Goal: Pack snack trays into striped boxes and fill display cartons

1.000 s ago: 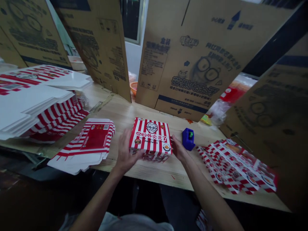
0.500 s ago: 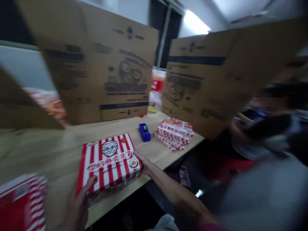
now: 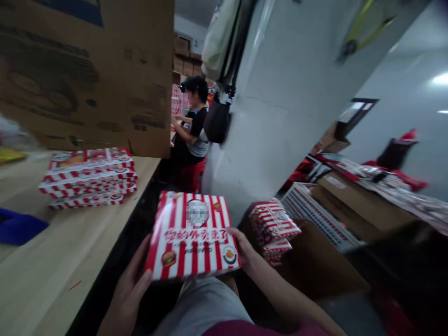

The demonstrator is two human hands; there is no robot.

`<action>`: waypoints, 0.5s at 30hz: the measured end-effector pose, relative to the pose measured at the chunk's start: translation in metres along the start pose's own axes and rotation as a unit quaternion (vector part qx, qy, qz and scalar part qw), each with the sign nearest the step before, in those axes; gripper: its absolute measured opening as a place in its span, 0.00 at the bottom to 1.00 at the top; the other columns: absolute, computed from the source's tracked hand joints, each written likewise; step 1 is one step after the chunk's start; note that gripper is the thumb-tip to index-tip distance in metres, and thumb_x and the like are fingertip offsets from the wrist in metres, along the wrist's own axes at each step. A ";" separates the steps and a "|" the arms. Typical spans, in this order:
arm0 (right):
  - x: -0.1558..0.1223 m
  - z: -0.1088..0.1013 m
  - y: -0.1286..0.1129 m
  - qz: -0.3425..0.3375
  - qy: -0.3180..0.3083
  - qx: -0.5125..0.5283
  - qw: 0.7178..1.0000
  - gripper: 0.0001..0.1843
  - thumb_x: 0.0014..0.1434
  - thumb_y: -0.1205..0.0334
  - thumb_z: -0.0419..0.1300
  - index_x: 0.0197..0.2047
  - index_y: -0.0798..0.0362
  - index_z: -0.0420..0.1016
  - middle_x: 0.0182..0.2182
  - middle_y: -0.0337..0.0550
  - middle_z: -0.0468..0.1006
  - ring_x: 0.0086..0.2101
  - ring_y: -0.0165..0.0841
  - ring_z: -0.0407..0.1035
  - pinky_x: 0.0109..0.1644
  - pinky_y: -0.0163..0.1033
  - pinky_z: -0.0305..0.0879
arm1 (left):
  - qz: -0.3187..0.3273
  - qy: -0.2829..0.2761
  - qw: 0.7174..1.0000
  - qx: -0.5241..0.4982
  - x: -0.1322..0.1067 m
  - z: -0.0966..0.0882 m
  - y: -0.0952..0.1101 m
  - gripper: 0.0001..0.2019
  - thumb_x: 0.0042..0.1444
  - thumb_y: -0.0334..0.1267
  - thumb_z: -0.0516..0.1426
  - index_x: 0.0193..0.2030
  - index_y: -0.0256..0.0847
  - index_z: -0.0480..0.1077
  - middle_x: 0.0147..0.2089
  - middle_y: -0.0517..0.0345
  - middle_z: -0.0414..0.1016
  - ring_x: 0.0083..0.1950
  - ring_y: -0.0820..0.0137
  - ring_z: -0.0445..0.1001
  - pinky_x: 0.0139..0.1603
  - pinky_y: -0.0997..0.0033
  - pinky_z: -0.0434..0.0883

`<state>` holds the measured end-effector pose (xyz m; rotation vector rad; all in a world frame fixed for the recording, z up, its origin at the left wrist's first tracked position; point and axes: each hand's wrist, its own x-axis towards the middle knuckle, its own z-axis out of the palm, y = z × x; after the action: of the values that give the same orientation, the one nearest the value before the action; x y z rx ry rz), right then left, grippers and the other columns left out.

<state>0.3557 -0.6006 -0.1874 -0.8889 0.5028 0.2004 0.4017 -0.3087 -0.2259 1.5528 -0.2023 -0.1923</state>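
Observation:
A red-and-white striped cardboard box with printed lettering, a face picture and a burger picture is held level above my lap. My left hand grips its left side, thumb on the near left corner. On the opposite side, my right hand is closed against the box edge, its fingertips partly hidden. To the right, similar striped boxes are piled in an open brown carton. Flatter red-and-white boxes lie stacked on the wooden table to the left.
A blue tape dispenser rests on the table. Large cardboard sheets stand along its far side. A pale pillar rises ahead. Further back a person sits near a red stool. More cartons are at right.
My view has swung to the right. Both hands have lifted the striped box off the table and carried it over my lap, beside the carton.

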 end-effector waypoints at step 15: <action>-0.062 -0.160 -0.146 -0.363 0.469 0.005 0.805 0.19 0.51 0.49 0.50 0.41 0.45 0.74 0.34 0.41 0.80 0.32 0.41 0.75 0.40 0.57 0.72 | 0.136 -0.059 0.890 0.432 0.009 0.059 -0.177 0.16 0.56 0.42 0.53 0.47 0.41 0.76 0.54 0.48 0.77 0.61 0.55 0.69 0.65 0.45 0.56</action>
<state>0.3026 -0.8136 -0.1398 -1.0783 1.0257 -1.0064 0.3961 -0.3701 -0.4025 2.3730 -0.6665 0.0456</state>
